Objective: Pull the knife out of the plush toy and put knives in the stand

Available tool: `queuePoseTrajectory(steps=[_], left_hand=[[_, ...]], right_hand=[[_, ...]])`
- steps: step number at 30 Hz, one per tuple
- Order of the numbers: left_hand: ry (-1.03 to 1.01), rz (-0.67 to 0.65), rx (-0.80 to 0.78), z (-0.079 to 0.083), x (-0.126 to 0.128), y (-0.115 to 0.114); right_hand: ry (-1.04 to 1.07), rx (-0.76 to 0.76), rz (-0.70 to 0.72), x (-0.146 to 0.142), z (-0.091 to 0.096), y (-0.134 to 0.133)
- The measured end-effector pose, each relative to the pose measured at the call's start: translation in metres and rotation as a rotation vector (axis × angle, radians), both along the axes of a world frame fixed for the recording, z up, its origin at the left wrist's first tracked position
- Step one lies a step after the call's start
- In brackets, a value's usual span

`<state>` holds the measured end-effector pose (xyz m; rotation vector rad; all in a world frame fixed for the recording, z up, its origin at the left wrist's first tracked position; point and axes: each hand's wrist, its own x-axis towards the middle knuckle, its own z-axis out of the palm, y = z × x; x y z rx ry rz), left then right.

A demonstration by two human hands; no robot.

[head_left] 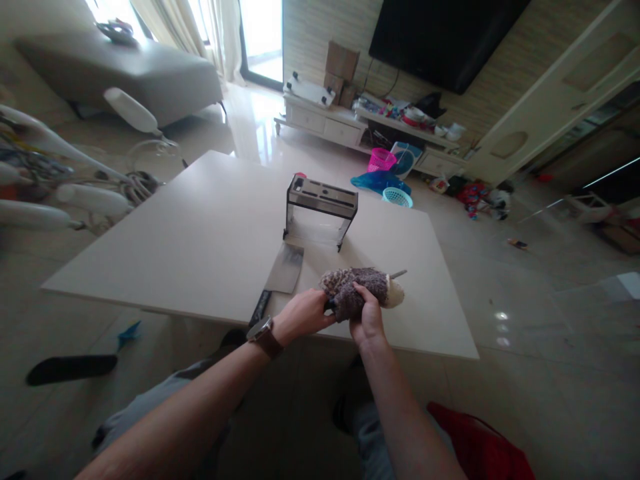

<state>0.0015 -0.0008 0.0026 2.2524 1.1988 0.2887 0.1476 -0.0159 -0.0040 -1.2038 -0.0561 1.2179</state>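
My left hand (313, 312), with a watch on its wrist, is closed round the black handle of a utensil, probably a knife. A brown and cream fuzzy cloth (365, 287) wraps most of that utensil, so its blade is hidden. Only a thin grey tip (399, 274) pokes out on the right. My right hand (369, 317) grips the cloth from below, thumb on top. Left of my hands, a cleaver (286, 269) lies flat on the white table (210, 227), its black handle near the front edge. Behind it stands a knife holder (323, 197) with a slotted metal top and clear sides.
On the left are white, paddle-shaped objects with cables (133, 113). Beyond the table, a pink basket (381, 160), blue plastic bag (377, 181) and light-blue basket (398, 197) sit on the floor. A red item (480, 443) lies by my right leg.
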Motion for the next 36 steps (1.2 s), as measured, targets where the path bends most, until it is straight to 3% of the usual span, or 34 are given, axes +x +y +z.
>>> queuePoseTrajectory(steps=[19,36], left_hand=[[0.018,0.009,-0.014,0.002,0.001,-0.001],[-0.004,0.005,-0.023,0.003,0.001,-0.002]], right_hand=[[0.008,-0.001,-0.006,-0.001,0.003,0.000],[-0.028,0.006,0.041,0.004,-0.008,0.001]])
